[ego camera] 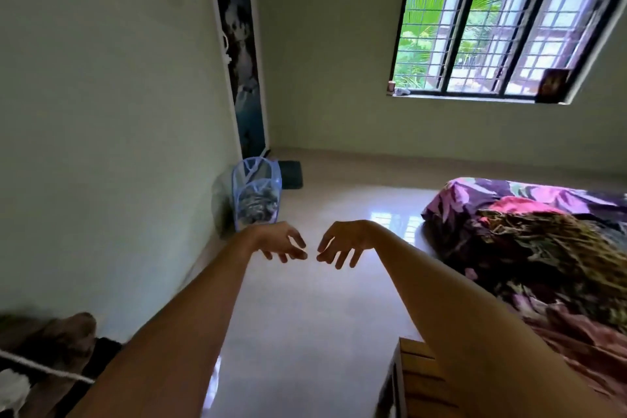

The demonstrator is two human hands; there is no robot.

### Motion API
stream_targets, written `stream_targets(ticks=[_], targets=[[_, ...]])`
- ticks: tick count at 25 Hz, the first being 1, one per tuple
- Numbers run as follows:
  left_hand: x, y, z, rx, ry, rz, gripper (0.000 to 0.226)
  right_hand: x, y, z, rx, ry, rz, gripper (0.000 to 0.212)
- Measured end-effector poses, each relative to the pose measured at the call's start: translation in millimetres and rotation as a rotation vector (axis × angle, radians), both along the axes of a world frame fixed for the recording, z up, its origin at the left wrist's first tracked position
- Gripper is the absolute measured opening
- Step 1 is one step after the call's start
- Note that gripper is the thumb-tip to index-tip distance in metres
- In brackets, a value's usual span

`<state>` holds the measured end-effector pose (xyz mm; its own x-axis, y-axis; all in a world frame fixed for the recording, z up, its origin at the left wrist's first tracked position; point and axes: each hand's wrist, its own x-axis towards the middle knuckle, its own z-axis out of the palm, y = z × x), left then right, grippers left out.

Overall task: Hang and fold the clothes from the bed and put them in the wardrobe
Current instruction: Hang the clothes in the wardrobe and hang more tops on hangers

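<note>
Head view: blue mesh laundry hamper [257, 192] stands beyond left hand [280, 243]. Left hand and right hand [342, 243] hang with fingers loosely spread, holding nothing, fingertips near but apart. Crumpled multicoloured clothes [536, 248] lie right of right hand, on purple-sheeted bed [475, 193].

Bed and floor
We find a heap of patterned clothes [543, 248] lying on the bed [475, 192] with its purple sheet; on the glossy floor [305, 316] a blue mesh basket [256, 195] stands by the wall, a dark mat [291, 175] just behind it
</note>
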<state>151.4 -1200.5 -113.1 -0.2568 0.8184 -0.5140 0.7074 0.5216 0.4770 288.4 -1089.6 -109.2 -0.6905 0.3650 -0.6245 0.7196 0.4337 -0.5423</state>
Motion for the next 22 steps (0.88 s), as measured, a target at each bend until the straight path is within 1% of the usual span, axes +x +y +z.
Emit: stream_targets(ticks=[4,6,9,12,14,17,20,22], targets=[[-50,116,9,-0.007,0.007,-0.156,0.046,-26,92,9,-0.010,0.037,-0.197,0.047],[-65,172,15,0.005,0.026,-0.245,0.045,-32,134,7,-0.016,0.096,-0.309,0.046],[-68,242,11,-0.001,0.017,-0.357,0.046,-28,184,-5,-0.067,0.146,-0.456,0.040],[-60,315,0,-0.045,-0.009,-0.485,0.046,-20,246,-23,-0.157,0.129,-0.593,0.031],[-51,366,-9,-0.063,-0.016,-0.563,0.044,-9,287,-33,-0.181,0.088,-0.666,0.030],[-31,443,-17,-0.053,-0.033,-0.664,0.042,13,347,-42,-0.087,0.052,-0.726,0.034],[-1,534,-14,-0.063,-0.037,-0.778,0.039,47,414,-37,-0.007,0.061,-0.789,0.040],[28,591,-8,-0.034,-0.027,-0.861,0.036,78,454,-32,0.027,0.063,-0.871,0.039]])
